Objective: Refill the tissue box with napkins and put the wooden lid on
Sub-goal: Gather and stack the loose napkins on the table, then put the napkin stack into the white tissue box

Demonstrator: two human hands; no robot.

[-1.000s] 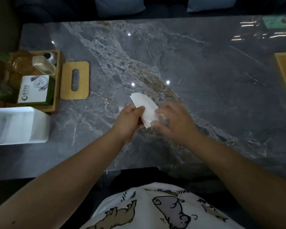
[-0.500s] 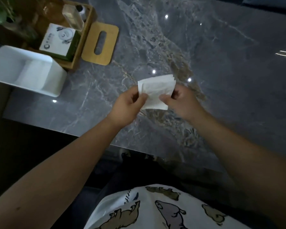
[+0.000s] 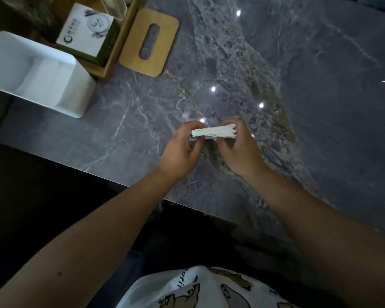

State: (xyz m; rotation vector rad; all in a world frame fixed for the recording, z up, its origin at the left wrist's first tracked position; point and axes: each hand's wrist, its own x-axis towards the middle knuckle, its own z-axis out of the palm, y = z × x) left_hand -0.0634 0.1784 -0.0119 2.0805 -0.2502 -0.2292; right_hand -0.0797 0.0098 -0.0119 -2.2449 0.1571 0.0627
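Two hands are now pinching the napkin stack edge-on, where half a second ago its broad white face was turned up toward the camera; the stack is being tipped flat and squared, layers showing as thin lines. My read: it is being readied to go into the box, so the refill step is still open and the lid step is untouched.

Going left to right: the white tissue box is sitting open at the surface's near-left corner, some white paper looking to lie inside already, though blur makes that unsure. Just behind it a wooden tray is holding a green-and-white carton. The wooden lid is lying flat on the surface, touching or just beside the tray's right side, slot up, well apart from the hands.

The left hand is gripping the stack's left end, thumb near, fingers behind. The right hand is gripping the right end the same way. Both grips are closed on the napkins, held above the surface near its front edge. The stack is sitting between the two grips, spanning them, right of the box and well apart from it.
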